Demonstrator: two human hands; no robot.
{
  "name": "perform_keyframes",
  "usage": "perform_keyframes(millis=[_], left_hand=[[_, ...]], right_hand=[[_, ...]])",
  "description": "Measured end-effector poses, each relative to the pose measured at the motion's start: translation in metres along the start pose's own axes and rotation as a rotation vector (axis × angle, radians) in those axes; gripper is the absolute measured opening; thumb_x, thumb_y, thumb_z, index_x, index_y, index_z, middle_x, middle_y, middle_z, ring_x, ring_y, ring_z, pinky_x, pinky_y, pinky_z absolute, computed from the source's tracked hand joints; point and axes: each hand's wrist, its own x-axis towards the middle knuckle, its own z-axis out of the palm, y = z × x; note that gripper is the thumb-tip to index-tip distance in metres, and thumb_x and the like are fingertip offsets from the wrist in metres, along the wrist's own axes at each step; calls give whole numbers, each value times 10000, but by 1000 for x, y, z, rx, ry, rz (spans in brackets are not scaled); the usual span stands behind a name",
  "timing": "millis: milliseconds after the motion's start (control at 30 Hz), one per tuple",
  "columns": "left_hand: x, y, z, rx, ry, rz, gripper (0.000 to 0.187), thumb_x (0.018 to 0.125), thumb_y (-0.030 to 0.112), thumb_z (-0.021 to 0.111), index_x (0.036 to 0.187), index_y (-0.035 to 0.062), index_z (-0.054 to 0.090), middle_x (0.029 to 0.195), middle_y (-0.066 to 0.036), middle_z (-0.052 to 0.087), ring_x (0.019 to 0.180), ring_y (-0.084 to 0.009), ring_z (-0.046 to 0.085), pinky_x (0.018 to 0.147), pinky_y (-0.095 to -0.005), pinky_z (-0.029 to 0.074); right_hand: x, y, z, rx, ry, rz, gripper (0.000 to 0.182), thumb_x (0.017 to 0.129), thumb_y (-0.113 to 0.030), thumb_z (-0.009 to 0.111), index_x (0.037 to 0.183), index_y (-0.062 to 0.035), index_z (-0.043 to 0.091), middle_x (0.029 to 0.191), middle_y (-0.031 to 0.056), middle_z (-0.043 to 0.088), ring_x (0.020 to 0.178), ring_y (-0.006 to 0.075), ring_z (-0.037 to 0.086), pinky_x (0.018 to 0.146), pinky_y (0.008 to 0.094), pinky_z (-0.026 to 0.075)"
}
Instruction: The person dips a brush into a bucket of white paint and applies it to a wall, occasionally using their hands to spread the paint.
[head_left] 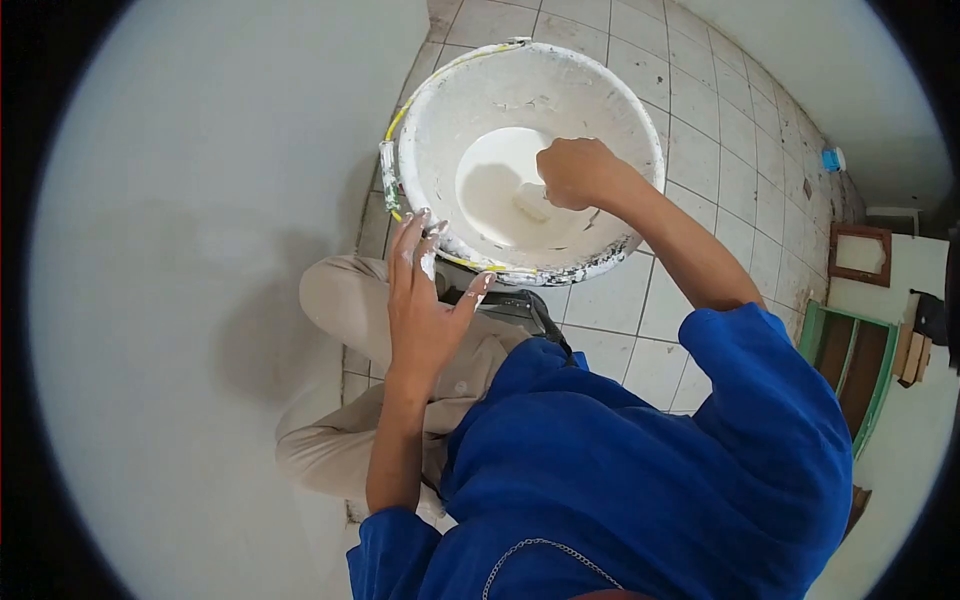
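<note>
A large white bucket [640, 120], smeared with paint, stands on the tiled floor in front of me. White paint [485, 190] lies in its bottom. My right hand [580, 175] reaches inside, closed in a fist around what looks like a paintbrush; its handle is hidden by the fingers. The pale brush head [533, 202] points down at the paint. My left hand [428, 310] has its fingers spread at the bucket's near left rim, with white paint on the fingertips. A yellow wire handle [392, 125] with a paint-caked grip hangs over that side.
A pale wall [200, 250] rises close on the left. My bent legs [345, 300] are just below the bucket. Off to the right are a green-framed cabinet [875, 370], a brown wooden frame [860, 252] and a small blue object [832, 160].
</note>
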Motion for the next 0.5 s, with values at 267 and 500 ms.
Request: perform_keyframes(millis=[267,500], left_hand=[[2,1,-1,-28,3,-49,633,706,163,748,1224,-34,442,1348,-138,377,1306,-316,299,1064,-415,285],[-1,-3,2,-31,6,-22,627,707,166,744,1225,-32,452,1367,-132,358,1312,-319,288,1075,-419,273]], right_hand=[[11,-5,2,8,-68,-79,222,751,-204,644,827,3,668,826,178,661,786,336,644,698,413,506],[-33,20,-11,237,167,-66,288,788,-291,621,852,-14,671,823,180,657,786,343,634,733,420,500]])
